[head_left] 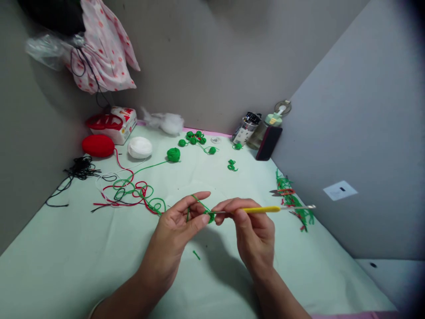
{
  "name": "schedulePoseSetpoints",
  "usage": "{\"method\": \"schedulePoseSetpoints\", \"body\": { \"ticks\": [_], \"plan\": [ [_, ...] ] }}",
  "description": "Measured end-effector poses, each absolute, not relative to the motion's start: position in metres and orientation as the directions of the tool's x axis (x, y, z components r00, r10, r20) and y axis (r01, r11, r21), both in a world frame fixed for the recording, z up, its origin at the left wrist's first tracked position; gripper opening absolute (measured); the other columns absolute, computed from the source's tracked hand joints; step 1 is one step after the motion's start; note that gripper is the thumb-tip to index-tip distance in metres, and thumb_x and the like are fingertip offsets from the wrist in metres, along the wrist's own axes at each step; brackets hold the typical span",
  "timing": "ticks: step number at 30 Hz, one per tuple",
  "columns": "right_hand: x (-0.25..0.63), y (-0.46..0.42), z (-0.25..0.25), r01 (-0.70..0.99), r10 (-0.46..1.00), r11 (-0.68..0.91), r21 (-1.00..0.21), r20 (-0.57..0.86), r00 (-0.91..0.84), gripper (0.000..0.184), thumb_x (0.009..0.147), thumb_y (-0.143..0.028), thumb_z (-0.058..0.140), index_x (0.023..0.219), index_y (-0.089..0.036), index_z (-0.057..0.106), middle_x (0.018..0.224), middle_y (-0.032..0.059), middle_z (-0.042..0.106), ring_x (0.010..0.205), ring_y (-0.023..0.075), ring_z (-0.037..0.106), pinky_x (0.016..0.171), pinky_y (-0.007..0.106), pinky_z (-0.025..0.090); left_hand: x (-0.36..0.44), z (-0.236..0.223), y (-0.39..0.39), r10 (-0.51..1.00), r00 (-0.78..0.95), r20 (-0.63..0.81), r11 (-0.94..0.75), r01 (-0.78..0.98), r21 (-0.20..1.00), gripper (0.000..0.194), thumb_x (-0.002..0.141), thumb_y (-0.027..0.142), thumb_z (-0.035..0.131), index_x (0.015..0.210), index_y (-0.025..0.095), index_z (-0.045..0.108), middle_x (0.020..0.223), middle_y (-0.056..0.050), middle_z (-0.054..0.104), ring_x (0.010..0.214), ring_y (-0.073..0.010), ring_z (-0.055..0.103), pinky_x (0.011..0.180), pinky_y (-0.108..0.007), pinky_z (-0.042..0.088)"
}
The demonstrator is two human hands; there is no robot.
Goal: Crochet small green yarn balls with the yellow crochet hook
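Note:
My left hand (181,223) pinches a small piece of green crochet work (211,217) between thumb and fingers. Green yarn (200,202) runs over its raised index finger down to the piece. In my right hand (254,230) is a crochet hook (260,209) with a yellow handle, gripped from above and held nearly level. The hook's left tip meets the green piece, partly hidden by fingers; its other metal end points right. Below the hands a short green yarn scrap (196,255) lies on the pale green cloth (139,274).
At left are a red yarn ball (98,145), a white yarn ball (140,147), black yarn (82,168) and tangled strands. A green ball (173,154) and several small green crocheted pieces (195,137) lie behind. Right: a phone (268,143), a pump bottle (265,130), orange-handled scissors (283,192), yarn scraps (303,217).

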State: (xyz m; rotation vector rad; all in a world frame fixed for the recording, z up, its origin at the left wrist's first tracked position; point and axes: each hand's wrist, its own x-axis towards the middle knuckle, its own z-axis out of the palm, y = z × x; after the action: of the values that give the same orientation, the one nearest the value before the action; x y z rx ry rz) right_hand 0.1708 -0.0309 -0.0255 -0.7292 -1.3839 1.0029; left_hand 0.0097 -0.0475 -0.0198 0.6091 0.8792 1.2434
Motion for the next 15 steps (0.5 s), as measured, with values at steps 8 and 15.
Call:
{"method": "schedulePoseSetpoints", "body": {
  "ticks": [8, 15],
  "plan": [
    [0.1757, -0.0367, -0.025, 0.286, 0.651, 0.758, -0.586, 0.704, -0.283, 0.027, 0.102, -0.007, 0.053, 0.114, -0.022, 0.074, 0.1, 0.009, 0.08, 0.095, 0.0222, 0.076, 0.077, 0.037, 0.064, 0.0106, -0.0206, -0.0491, 0.987, -0.02, -0.158, 0.134, -0.438, 0.889, 0.028, 0.08, 0.022, 0.087, 0.107, 0.029, 0.085, 0.079, 0.003, 0.062, 0.081, -0.014, 0.059, 0.079, -0.025, 0.049],
    [0.1722, -0.0337, -0.0281, 0.02, 0.787, 0.615, -0.789, 0.611, -0.086, 0.022, 0.107, -0.019, 0.055, 0.106, -0.025, 0.076, 0.097, 0.0062, 0.08, 0.085, 0.0195, 0.074, 0.074, 0.036, 0.063, 0.0073, -0.0191, -0.0482, 0.984, 0.06, -0.165, 0.172, -0.523, 0.835, 0.033, 0.083, 0.026, 0.088, 0.115, 0.03, 0.083, 0.086, 0.002, 0.069, 0.087, -0.014, 0.063, 0.084, -0.025, 0.05]
  ]
}}
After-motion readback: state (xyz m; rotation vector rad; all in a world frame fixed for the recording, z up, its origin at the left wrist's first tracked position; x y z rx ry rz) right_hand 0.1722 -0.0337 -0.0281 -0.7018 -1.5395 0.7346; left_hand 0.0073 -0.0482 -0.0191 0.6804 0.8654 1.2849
